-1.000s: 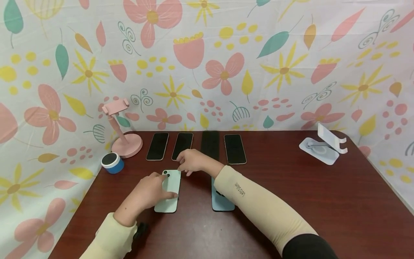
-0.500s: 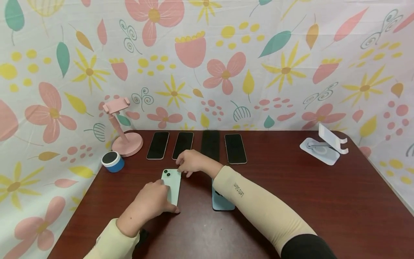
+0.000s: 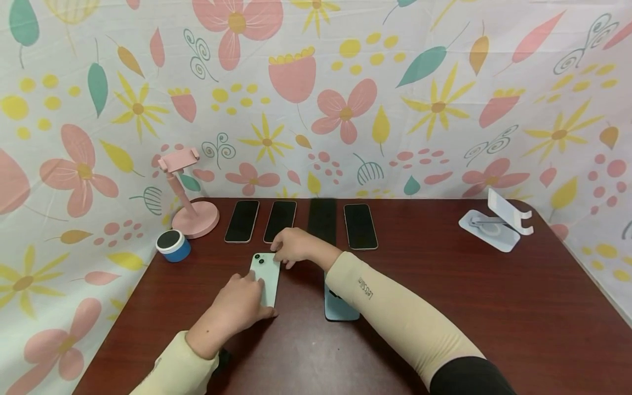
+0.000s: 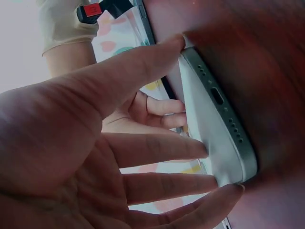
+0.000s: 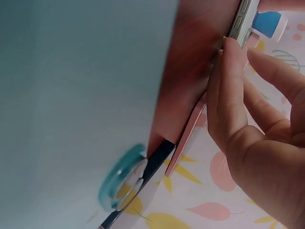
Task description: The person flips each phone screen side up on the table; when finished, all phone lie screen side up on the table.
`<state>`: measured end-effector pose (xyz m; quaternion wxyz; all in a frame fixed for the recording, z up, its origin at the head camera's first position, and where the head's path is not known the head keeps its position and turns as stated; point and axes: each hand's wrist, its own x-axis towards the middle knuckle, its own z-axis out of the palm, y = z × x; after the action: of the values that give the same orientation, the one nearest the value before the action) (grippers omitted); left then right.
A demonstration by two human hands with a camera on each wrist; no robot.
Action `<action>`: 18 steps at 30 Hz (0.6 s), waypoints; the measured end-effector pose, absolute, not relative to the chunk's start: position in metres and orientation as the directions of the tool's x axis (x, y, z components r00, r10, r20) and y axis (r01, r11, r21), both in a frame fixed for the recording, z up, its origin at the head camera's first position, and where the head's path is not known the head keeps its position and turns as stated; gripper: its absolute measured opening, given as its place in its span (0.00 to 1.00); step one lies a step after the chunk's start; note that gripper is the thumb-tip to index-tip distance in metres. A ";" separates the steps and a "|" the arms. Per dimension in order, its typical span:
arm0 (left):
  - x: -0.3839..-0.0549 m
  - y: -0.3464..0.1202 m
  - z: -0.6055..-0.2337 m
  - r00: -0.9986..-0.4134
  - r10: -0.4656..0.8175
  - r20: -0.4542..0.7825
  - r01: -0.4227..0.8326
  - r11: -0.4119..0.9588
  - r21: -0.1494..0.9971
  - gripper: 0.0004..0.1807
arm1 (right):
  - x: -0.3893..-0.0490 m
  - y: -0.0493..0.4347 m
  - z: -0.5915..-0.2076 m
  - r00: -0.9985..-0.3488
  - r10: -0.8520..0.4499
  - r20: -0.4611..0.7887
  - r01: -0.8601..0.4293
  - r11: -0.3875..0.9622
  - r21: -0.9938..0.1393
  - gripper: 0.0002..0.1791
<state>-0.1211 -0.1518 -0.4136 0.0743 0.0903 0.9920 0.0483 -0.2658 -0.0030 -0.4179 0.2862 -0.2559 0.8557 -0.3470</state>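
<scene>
A pale green phone [image 3: 267, 277] lies back up on the table, its two camera lenses at the far left corner. My left hand [image 3: 238, 307] holds its near end by the edges. In the left wrist view the thumb is at one bottom corner, the little finger at the other, with fingers on the back [image 4: 209, 129]. My right hand [image 3: 293, 245] has its fingertips at the phone's far right corner; in the right wrist view loosely bent fingers [image 5: 232, 71] meet its side edge. Under the right forearm a light blue phone [image 3: 342, 312] is partly hidden.
Along the back edge lie several dark-screened phones, including the leftmost phone [image 3: 242, 221] and rightmost phone [image 3: 360, 226], with a black slab [image 3: 322, 219] among them. A pink phone stand [image 3: 196, 219] and blue-white jar [image 3: 174, 249] stand left; a white stand [image 3: 494, 230] sits right.
My left thumb has moved off the green phone's back to its near edge. The phone has shifted slightly away and to the right with my left hand; my right hand has hardly moved.
</scene>
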 end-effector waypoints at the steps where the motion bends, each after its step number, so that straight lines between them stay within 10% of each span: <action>1: -0.121 -0.151 -0.414 -0.973 0.183 -0.142 0.168 0.979 0.113 0.38 | -0.266 -0.003 -0.418 -0.706 -0.636 -0.312 -0.240 0.629 -0.739 0.18; 18: -0.128 -0.139 -0.417 -0.975 0.168 -0.146 0.146 0.978 0.147 0.37 | -0.273 0.002 -0.419 -0.735 -0.592 -0.330 -0.204 0.658 -0.725 0.17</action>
<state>-0.1278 -0.1387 -0.4175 0.0789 0.0792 0.9914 0.0677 -0.2731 0.0021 -0.4187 0.2820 -0.2298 0.8657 -0.3440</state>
